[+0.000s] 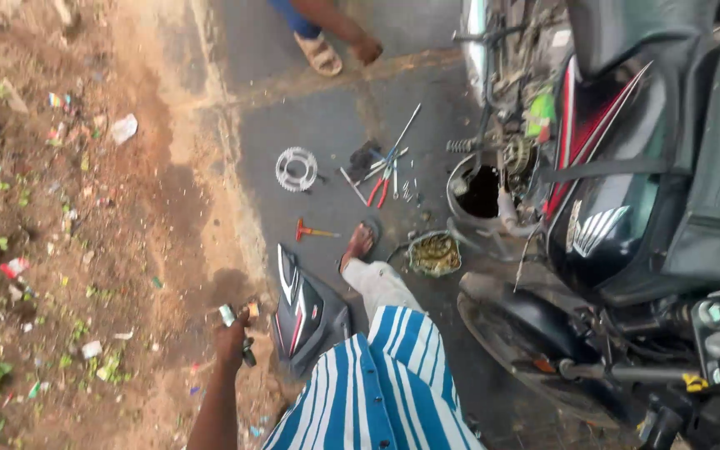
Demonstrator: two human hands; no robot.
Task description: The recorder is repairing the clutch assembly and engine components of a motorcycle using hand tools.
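My left hand hangs at my side over the dirt verge, closed around a small metal tool whose silver end sticks out above the fist. A dark end shows below the fingers. A black side panel with red and white stripes lies on the ground just right of this hand. My right hand is out of view. My blue and white striped shirt and my sandalled foot fill the lower middle.
A partly stripped black motorcycle stands at the right. On the asphalt lie a sprocket, red-handled pliers, a red-handled screwdriver, spanners and a bowl of greasy parts. Another person's hand and sandal are at the top.
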